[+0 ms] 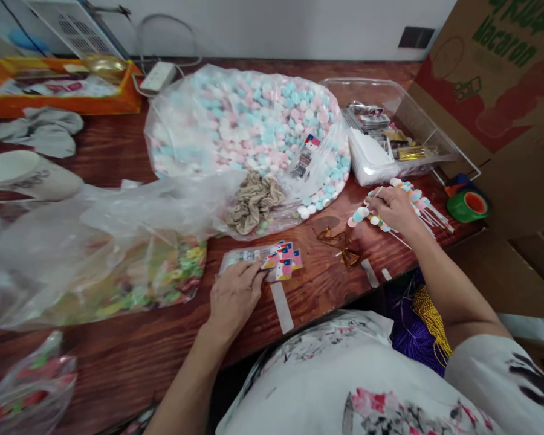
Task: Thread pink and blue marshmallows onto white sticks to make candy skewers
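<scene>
My left hand point(236, 295) is low over a small fan of clear printed packets point(284, 261) on the table, thumb and fingertips closed at the edge of one. On the right, my right hand point(393, 208) pinches a thin white stick; its fingertips partly hide it. Under and beside that hand lie several white sticks point(435, 219) trimmed with pink, blue and white round pieces point(361, 214). Between my hands rest some gold-brown twist ties point(340, 244).
A big clear bag of pastel round pieces point(263, 115) fills the back, with a crumpled tan cloth point(254, 202) at its front. A clear tray point(403, 99), green tape roll point(468, 206) and cardboard box point(494, 90) stand right. A mug point(31, 178) and orange tray point(72, 106) stand left.
</scene>
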Available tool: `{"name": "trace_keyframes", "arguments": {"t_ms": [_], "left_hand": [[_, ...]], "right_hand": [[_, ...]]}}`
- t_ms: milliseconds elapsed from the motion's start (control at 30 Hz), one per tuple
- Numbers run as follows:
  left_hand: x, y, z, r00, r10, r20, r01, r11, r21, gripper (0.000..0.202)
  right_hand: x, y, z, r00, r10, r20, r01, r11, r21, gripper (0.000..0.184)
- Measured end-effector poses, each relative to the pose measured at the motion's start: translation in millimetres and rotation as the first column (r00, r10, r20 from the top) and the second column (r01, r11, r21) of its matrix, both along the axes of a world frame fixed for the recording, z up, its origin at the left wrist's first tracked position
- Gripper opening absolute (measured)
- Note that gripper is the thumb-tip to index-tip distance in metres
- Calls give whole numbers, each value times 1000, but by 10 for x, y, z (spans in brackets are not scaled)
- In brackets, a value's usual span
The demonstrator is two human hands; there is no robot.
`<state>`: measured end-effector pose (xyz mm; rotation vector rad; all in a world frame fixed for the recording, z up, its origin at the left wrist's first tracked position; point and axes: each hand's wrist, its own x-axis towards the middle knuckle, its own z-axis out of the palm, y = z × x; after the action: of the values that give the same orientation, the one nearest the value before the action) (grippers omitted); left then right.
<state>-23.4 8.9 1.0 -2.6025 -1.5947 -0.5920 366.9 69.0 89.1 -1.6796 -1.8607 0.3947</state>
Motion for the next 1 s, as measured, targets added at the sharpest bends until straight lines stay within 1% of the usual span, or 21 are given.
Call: {"name": "trace_keyframes", "arguments": {"t_ms": [100, 133, 200, 267, 333, 367, 400, 433, 467, 500, 533, 567, 600, 667, 733, 800, 833, 933, 1000], "left_hand": [[-25, -44, 13, 995, -19, 103, 21, 1000, -22, 22], [-32, -39, 8, 988, -21, 155, 29, 998, -49, 21], [-55, 4, -22, 979, 7, 204, 12, 996, -90, 18], [-92, 61, -68, 933, 60, 356, -7, 989, -148, 16], [-127, 95, -107, 878, 99, 468, -10, 982, -190, 14], [-139, 100, -119, 860, 107, 499, -5, 980, -201, 12], [-149, 100, -123, 848, 107, 519, 4, 978, -208, 11], [-157, 98, -120, 840, 101, 533, 18, 977, -214, 10], [-164, 97, -113, 834, 94, 544, 32, 975, -218, 10], [-171, 98, -102, 831, 87, 550, 45, 974, -222, 10], [-179, 102, -89, 829, 79, 554, 58, 972, -227, 10], [-185, 108, -77, 828, 73, 557, 69, 971, -230, 10], [-191, 114, -65, 826, 67, 560, 78, 970, -232, 10], [-198, 122, -48, 821, 59, 568, 89, 969, -229, 11], [-199, 114, -42, 814, 52, 578, 97, 970, -225, 11], [-199, 95, -48, 808, 52, 587, 99, 970, -221, 10], [-200, 85, -54, 805, 53, 590, 98, 970, -221, 10], [-209, 65, -79, 798, 56, 599, 98, 970, -221, 11], [-216, 63, -99, 793, 48, 607, 106, 971, -216, 12]], "right_hand": [[-25, 36, 56, 999, 44, 13, -44, 999, 1, 28], [-21, 49, 58, 999, 45, 8, -45, 999, 19, 27], [14, 71, 34, 999, 54, -7, -54, 998, 34, 24], [59, 49, -2, 1000, -14, -3, 14, 998, 58, 20], [59, -69, -10, 998, -49, -25, 51, 993, 103, 16], [22, -166, 0, 995, -69, -77, 79, 988, 130, 13], [-46, -277, 17, 981, -112, -160, 142, 972, 185, 9], [-146, -393, 35, 939, -167, -301, 239, 945, 221, 5], [-276, -502, 46, 868, -182, -462, 315, 921, 229, 6], [-429, -593, 47, 784, -143, -603, 340, 913, 226, 7], [-595, -660, 31, 713, -103, -694, 331, 921, 204, 7], [-761, -699, -2, 676, -76, -733, 295, 939, 175, 8], [-918, -711, -51, 659, -36, -752, 228, 961, 154, 8], [-1169, -674, -179, 616, 66, -785, 67, 989, 135, 7], [-1310, -605, -310, 588, 137, -797, -34, 989, 145, 7], [-1354, -548, -406, 598, 165, -784, -68, 985, 156, 7], [-1352, -529, -437, 617, 166, -769, -69, 985, 158, 8], [-1316, -512, -471, 676, 166, -718, -63, 984, 168, 7], [-1303, -518, -468, 687, 165, -708, -61, 984, 170, 7]]}}
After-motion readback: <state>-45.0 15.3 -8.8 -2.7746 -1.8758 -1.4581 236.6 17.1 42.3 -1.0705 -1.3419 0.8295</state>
